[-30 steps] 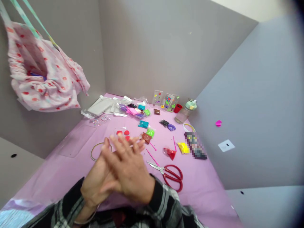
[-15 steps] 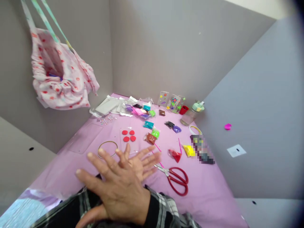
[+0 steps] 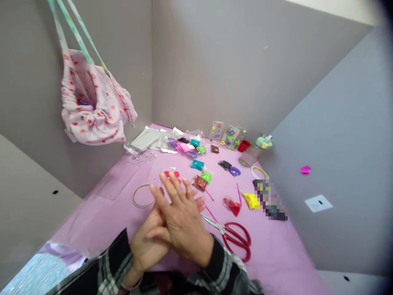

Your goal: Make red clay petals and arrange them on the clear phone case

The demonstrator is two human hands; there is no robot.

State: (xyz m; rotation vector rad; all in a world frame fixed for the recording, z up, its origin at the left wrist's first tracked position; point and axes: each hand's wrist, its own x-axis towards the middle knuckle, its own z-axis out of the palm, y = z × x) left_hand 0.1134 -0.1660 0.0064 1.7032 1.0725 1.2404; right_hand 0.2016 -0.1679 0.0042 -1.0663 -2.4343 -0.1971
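Note:
My right hand (image 3: 186,225) lies across the upturned palm of my left hand (image 3: 149,246). The fingers of both are stretched out, and whatever may be between the palms is hidden. Just beyond the fingertips, several flat red pieces (image 3: 172,174) rest on a clear sheet, partly covered by my right hand. A thin ring (image 3: 134,200) lies to the left of the hands. Red-handled scissors (image 3: 221,229) lie half open, their tips close to my right hand. Pink sticks (image 3: 210,212) and a red clay-like packet (image 3: 233,207) are just past them.
Around the purple cloth (image 3: 276,254) lie a yellow packet (image 3: 251,200), brown packet (image 3: 200,183), green packet (image 3: 206,177) and teal packet (image 3: 197,164). A jar (image 3: 250,156), red cup (image 3: 244,146) and flower-decorated clear cases (image 3: 231,137) stand behind. A pink bag (image 3: 98,119) hangs left.
My right hand has swung upward and to the right over my left palm; its fingers now point up the table. My left hand has shifted down and left. The camera view has turned slightly.

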